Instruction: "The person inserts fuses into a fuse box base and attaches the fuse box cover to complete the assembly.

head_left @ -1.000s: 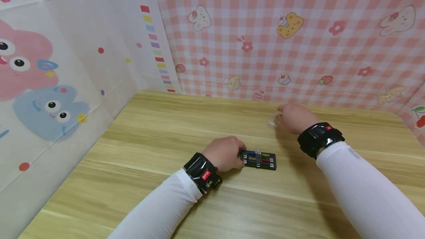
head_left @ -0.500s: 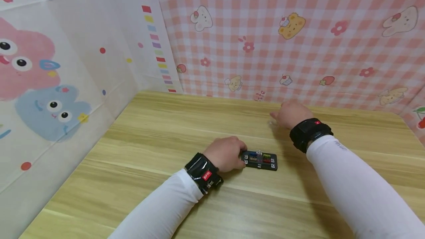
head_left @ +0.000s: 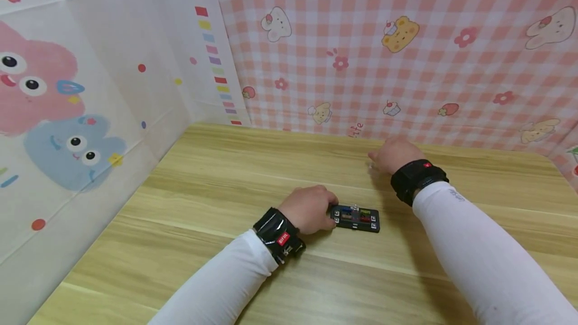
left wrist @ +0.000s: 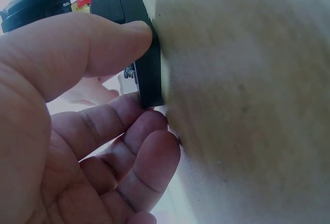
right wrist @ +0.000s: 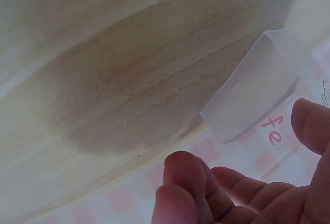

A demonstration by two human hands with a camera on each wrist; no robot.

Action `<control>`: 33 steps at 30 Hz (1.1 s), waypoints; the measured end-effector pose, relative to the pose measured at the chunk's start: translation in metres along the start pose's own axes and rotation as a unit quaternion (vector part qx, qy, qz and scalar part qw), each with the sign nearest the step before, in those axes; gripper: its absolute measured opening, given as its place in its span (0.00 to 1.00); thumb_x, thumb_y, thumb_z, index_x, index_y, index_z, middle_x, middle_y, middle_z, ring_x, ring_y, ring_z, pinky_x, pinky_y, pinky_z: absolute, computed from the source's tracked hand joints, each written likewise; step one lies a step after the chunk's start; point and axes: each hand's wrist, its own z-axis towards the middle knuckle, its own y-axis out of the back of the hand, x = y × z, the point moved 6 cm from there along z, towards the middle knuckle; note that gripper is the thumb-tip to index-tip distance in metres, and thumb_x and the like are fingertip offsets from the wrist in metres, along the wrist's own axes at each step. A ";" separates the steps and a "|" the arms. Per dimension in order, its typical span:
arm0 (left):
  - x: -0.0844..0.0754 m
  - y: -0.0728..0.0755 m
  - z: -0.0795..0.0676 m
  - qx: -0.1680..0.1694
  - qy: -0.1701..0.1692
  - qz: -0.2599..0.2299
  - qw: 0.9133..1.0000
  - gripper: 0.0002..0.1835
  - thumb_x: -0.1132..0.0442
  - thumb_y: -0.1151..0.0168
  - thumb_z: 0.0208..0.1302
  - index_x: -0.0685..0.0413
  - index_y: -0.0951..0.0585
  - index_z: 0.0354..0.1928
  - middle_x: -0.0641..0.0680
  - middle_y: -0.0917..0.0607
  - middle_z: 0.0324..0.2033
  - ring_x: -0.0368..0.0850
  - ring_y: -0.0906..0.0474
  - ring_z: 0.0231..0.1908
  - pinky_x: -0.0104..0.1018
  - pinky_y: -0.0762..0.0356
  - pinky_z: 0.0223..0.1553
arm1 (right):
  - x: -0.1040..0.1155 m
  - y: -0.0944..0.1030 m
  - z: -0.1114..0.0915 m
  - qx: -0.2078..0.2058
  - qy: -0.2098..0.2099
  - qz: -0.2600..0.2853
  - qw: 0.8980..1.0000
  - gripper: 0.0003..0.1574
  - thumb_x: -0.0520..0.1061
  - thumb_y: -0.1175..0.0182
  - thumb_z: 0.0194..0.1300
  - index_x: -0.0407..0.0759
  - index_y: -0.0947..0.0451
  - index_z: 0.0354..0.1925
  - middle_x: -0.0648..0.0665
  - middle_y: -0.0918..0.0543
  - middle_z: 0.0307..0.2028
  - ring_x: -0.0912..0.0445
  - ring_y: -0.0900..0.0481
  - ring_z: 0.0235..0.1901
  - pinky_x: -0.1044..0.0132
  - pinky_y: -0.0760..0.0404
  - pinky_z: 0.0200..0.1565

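A black fuse block [head_left: 355,218] with coloured blade fuses and metal screw terminals lies flat on the wooden table. My left hand [head_left: 309,209] pinches its left end, and in the left wrist view the thumb [left wrist: 116,43] presses along one side while fingers touch the other edge. Farther back and to the right is my right hand [head_left: 397,157], low over the table. A clear plastic cover [right wrist: 255,87] lies beside it on the table. The right thumb and fingers [right wrist: 183,175] are parted and show a gap from the cover. Head-on, that hand hides most of the cover.
Wood-grain table [head_left: 217,174] surrounds both hands. Behind the right hand hangs a pink checked cloth [head_left: 316,39], close to the table's back edge. A white printed cloth [head_left: 135,24] borders the left side.
My right hand has shifted slightly left and its fingers now cover more of the clear plastic cover. The left hand keeps its hold on the fuse block.
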 end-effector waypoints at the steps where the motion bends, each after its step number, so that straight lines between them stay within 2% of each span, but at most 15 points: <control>1: 0.000 0.000 0.000 0.000 0.000 0.001 1.000 0.24 0.47 0.31 0.49 0.46 0.19 0.49 0.43 0.22 0.37 0.36 0.31 0.31 0.34 0.29 0.35 | 0.000 0.000 0.000 0.000 -0.003 0.000 1.000 0.34 0.65 0.51 0.66 0.41 0.25 0.16 0.47 0.31 0.16 0.51 0.30 0.17 0.62 0.32 0.18; 8: 0.000 0.000 0.001 0.000 0.001 0.001 1.000 0.24 0.47 0.31 0.49 0.46 0.19 0.49 0.43 0.22 0.37 0.36 0.31 0.31 0.33 0.30 0.34 | 0.001 -0.003 0.002 0.013 0.006 -0.019 1.000 0.30 0.62 0.52 0.68 0.37 0.26 0.27 0.42 0.30 0.22 0.47 0.30 0.22 0.57 0.30 0.24; 13: 0.000 0.000 0.001 0.000 0.003 0.000 1.000 0.24 0.47 0.31 0.49 0.46 0.19 0.49 0.43 0.22 0.37 0.36 0.31 0.31 0.34 0.29 0.34 | 0.004 -0.004 0.004 0.029 0.041 -0.043 0.998 0.29 0.55 0.53 0.70 0.41 0.25 0.17 0.46 0.32 0.17 0.51 0.33 0.18 0.60 0.34 0.21; 16: 0.000 0.000 0.000 0.001 0.003 0.000 1.000 0.24 0.48 0.31 0.49 0.46 0.19 0.49 0.44 0.22 0.37 0.36 0.31 0.31 0.34 0.29 0.34 | 0.006 -0.003 0.003 0.028 0.062 -0.045 0.997 0.26 0.50 0.50 0.67 0.43 0.25 0.14 0.47 0.33 0.16 0.53 0.35 0.16 0.62 0.36 0.19; 22: 0.000 0.000 0.000 0.000 0.006 0.000 1.000 0.23 0.48 0.31 0.49 0.45 0.19 0.49 0.43 0.22 0.37 0.36 0.31 0.31 0.34 0.30 0.34 | 0.005 -0.004 0.004 0.019 0.063 -0.032 0.997 0.18 0.42 0.48 0.58 0.41 0.26 0.13 0.45 0.31 0.15 0.52 0.34 0.15 0.62 0.37 0.18; 29: 0.000 0.001 -0.001 -0.002 0.006 -0.001 1.000 0.23 0.49 0.31 0.49 0.45 0.18 0.48 0.43 0.22 0.36 0.36 0.31 0.30 0.33 0.30 0.33 | 0.003 -0.005 0.005 0.004 0.071 -0.025 0.997 0.16 0.40 0.48 0.57 0.40 0.26 0.15 0.43 0.27 0.17 0.51 0.32 0.15 0.61 0.35 0.18; 33: -0.001 0.001 -0.001 0.000 0.004 0.002 1.000 0.23 0.48 0.31 0.49 0.46 0.19 0.49 0.43 0.22 0.37 0.36 0.31 0.30 0.33 0.30 0.33 | 0.002 -0.004 0.004 -0.006 0.063 -0.014 0.998 0.12 0.40 0.48 0.58 0.35 0.26 0.22 0.40 0.27 0.20 0.49 0.31 0.17 0.61 0.32 0.17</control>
